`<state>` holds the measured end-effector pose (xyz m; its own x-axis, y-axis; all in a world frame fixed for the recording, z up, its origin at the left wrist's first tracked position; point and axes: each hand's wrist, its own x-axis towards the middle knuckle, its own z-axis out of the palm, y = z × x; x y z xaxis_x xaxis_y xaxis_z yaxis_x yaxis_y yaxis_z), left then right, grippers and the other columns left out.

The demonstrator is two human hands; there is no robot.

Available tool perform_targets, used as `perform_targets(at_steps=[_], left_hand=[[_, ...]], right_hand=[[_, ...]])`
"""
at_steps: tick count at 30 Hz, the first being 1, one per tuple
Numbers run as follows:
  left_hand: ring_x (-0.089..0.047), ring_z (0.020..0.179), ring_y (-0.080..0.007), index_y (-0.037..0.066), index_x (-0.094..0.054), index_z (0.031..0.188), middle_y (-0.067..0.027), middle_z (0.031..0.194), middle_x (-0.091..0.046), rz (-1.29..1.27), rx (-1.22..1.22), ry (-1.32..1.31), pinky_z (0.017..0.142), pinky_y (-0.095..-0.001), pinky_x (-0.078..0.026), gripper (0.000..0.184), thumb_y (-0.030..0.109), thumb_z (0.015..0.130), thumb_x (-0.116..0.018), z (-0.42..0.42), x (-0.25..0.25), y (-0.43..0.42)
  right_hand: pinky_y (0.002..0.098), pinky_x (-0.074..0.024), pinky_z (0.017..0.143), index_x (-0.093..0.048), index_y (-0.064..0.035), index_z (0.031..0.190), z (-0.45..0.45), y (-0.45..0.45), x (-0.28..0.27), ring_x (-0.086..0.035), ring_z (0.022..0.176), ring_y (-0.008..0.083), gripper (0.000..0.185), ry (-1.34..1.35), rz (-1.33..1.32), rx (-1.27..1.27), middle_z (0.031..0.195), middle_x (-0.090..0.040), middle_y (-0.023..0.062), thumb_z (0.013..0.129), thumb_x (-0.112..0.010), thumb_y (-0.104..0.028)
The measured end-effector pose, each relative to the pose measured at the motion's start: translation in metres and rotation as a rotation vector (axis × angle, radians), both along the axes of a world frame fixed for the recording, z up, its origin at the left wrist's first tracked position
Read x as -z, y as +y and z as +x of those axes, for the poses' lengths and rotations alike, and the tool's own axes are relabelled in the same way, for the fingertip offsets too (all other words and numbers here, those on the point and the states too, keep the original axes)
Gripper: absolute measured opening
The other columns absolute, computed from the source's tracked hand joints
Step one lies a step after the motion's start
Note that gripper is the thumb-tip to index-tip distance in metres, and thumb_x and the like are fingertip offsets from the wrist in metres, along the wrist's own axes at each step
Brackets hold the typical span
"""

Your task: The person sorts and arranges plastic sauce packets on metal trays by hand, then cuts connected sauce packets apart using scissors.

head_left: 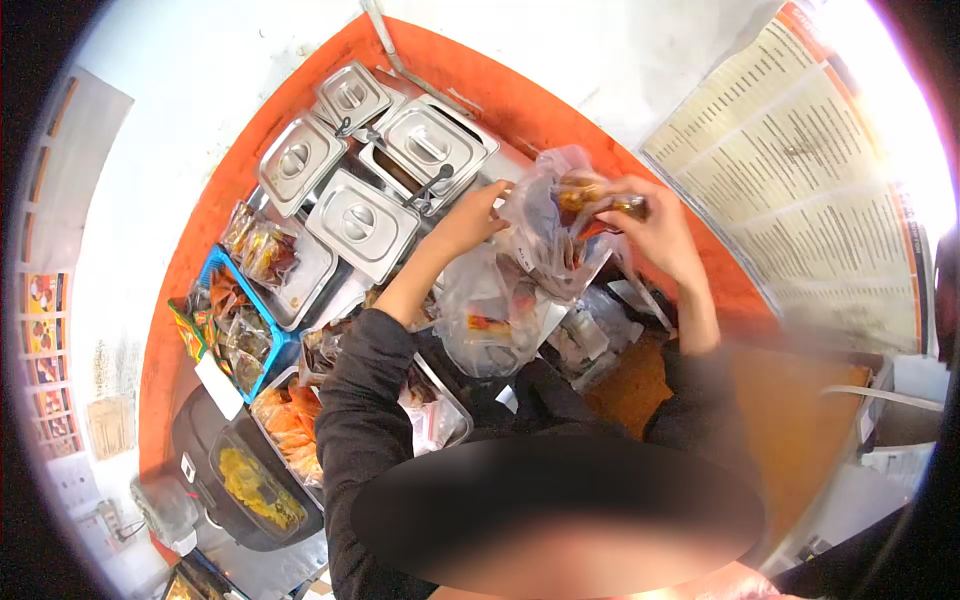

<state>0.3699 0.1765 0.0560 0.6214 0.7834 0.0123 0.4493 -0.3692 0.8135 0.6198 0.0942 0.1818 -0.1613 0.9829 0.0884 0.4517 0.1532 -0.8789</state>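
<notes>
My right hand (655, 228) is closed on small sauce packets (585, 203) with dark red-brown contents, at the mouth of a clear plastic bag (550, 245). On the bag's left edge, my left hand (478, 218) pinches the plastic near the rim. Just below and to the left sits a second clear plastic bag (490, 320), with a reddish-orange packet showing inside. What else the bags contain is hard to make out through the crumpled plastic.
Lidded steel pans (362, 225) stand at the upper left, some with black handles sticking out. A blue basket (275, 345) of packets, a dark container (200, 450) and a tray of orange items lie lower left. Printed sheets (800, 180) hang at right.
</notes>
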Motion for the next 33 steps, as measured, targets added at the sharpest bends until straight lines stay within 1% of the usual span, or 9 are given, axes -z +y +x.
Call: perform_targets(at_steps=[5, 7, 17, 19, 22, 25, 27, 30, 33], left_hand=[[-0.059, 0.099, -0.0257, 0.002, -0.045, 0.125, -0.0143, 0.116, -0.056, 0.191, -0.104, -0.177, 0.088, -0.0346, -0.046, 0.049, 0.015, 0.082, -0.065, -0.007, -0.096, -0.029], [-0.053, 0.109, -0.0214, 0.001, -0.037, 0.133, -0.0133, 0.123, -0.052, -0.345, 0.079, -0.801, 0.092, -0.0325, -0.043, 0.053, 0.017, 0.088, -0.060, -0.018, -0.132, -0.055], [-0.055, 0.099, -0.0119, 0.001, -0.039, 0.130, -0.0070, 0.110, -0.057, -0.069, -0.454, -0.720, 0.084, -0.0263, -0.044, 0.040, 0.012, 0.094, -0.051, -0.171, -0.097, -0.128], [-0.056, 0.096, -0.0128, 0.001, -0.037, 0.130, -0.0081, 0.108, -0.058, -0.147, -0.647, -0.625, 0.081, -0.0259, -0.045, 0.042, 0.013, 0.093, -0.052, -0.199, -0.077, -0.146], [-0.058, 0.089, -0.0122, -0.001, -0.044, 0.125, -0.0063, 0.100, -0.061, -0.167, -0.746, -0.673, 0.076, -0.0256, -0.046, 0.038, 0.017, 0.093, -0.054, -0.212, -0.059, -0.167], [-0.059, 0.086, -0.0113, -0.001, -0.048, 0.122, -0.0055, 0.096, -0.063, -0.203, -0.768, -0.658, 0.072, -0.0246, -0.047, 0.035, 0.016, 0.092, -0.054, -0.231, -0.062, -0.191], [-0.060, 0.086, -0.0102, -0.002, -0.051, 0.120, -0.0057, 0.095, -0.064, -0.158, -0.740, -0.634, 0.067, -0.0227, -0.049, 0.032, 0.011, 0.091, -0.052, -0.244, -0.066, -0.198], [-0.063, 0.079, -0.0108, 0.000, -0.052, 0.120, -0.0072, 0.097, -0.064, -0.199, -0.725, -0.704, 0.054, -0.0219, -0.051, 0.032, 0.005, 0.089, -0.050, -0.264, -0.060, -0.203], [-0.062, 0.072, -0.0096, -0.001, -0.052, 0.119, -0.0071, 0.094, -0.063, -0.260, -0.734, -0.696, 0.048, -0.0218, -0.048, 0.030, 0.011, 0.092, -0.050, -0.267, -0.060, -0.204]], right_hand=[[0.0238, -0.0508, 0.072, -0.060, 0.0021, 0.098, -0.013, -0.013, -0.037, -0.060, 0.084, 0.0099, 0.022, 0.384, -0.091, 0.064, 0.094, -0.062, 0.0032, 0.077, -0.066, 0.006], [0.0233, -0.0516, 0.071, -0.060, 0.0015, 0.100, -0.040, -0.013, -0.035, -0.060, 0.082, 0.0087, 0.024, 0.457, -0.086, -0.071, 0.096, -0.062, 0.0048, 0.078, -0.068, 0.003], [0.0220, -0.0421, 0.061, -0.062, 0.0009, 0.081, -0.202, -0.028, -0.013, -0.052, 0.066, 0.0064, 0.018, -0.026, 0.265, 0.035, 0.070, -0.060, 0.0014, 0.075, -0.074, -0.010], [0.0231, -0.0428, 0.055, -0.062, -0.0012, 0.081, -0.228, -0.031, 0.006, -0.052, 0.058, 0.0083, 0.017, 0.187, 0.195, -0.110, 0.068, -0.058, 0.0015, 0.080, -0.071, -0.015], [0.0244, -0.0420, 0.038, -0.061, -0.0040, 0.082, -0.291, -0.048, 0.014, -0.051, 0.046, 0.0088, 0.026, 1.112, -0.313, -0.250, 0.066, -0.058, 0.0007, 0.090, -0.058, -0.028], [0.0214, -0.0383, 0.042, -0.063, -0.0019, 0.079, -0.332, -0.045, 0.045, -0.046, 0.045, 0.0079, 0.022, 0.441, -0.109, -0.257, 0.060, -0.053, -0.0021, 0.087, -0.065, -0.022], [0.0220, -0.0399, 0.051, -0.064, 0.0005, 0.076, -0.333, -0.038, 0.053, -0.047, 0.052, 0.0086, 0.020, 0.404, -0.195, -0.334, 0.063, -0.053, -0.0013, 0.083, -0.070, -0.018], [0.0247, -0.0410, 0.065, -0.062, 0.0023, 0.080, -0.338, -0.039, 0.057, -0.049, 0.067, 0.0082, 0.020, 0.204, 0.334, -0.436, 0.068, -0.057, 0.0016, 0.079, -0.071, -0.016], [0.0240, -0.0407, 0.064, -0.061, 0.0025, 0.079, -0.350, -0.053, 0.062, -0.047, 0.065, 0.0076, 0.021, 0.252, -0.110, -0.409, 0.067, -0.056, 0.0019, 0.079, -0.071, -0.016]])
